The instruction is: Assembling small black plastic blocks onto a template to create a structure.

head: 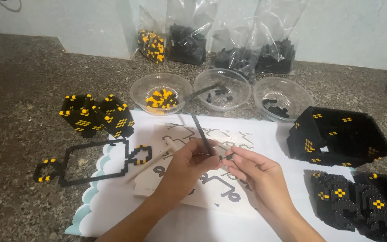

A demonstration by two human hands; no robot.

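A black strip [202,132], slanting up-left, is pinched by the left hand [189,163]; a small piece [229,156] is pinched just right by the right hand [258,172].

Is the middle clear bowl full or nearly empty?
Nearly empty: the middle bowl holds only a few black pieces, with bare bottom showing.

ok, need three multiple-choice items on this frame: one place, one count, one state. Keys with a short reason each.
1. Where is the clear plastic bowl of yellow and black pieces?
A. leftmost of the row
B. middle
C. rightmost

2. How many clear bowls stand in the row?
A. two
B. three
C. five

3. What does the left hand hold?
A. nothing
B. a bowl
C. a long thin black strip of pieces

A: the other bowls lie to its right. B: three rims show. C: fingers pinch the strip, with the right hand meeting it at its lower end.
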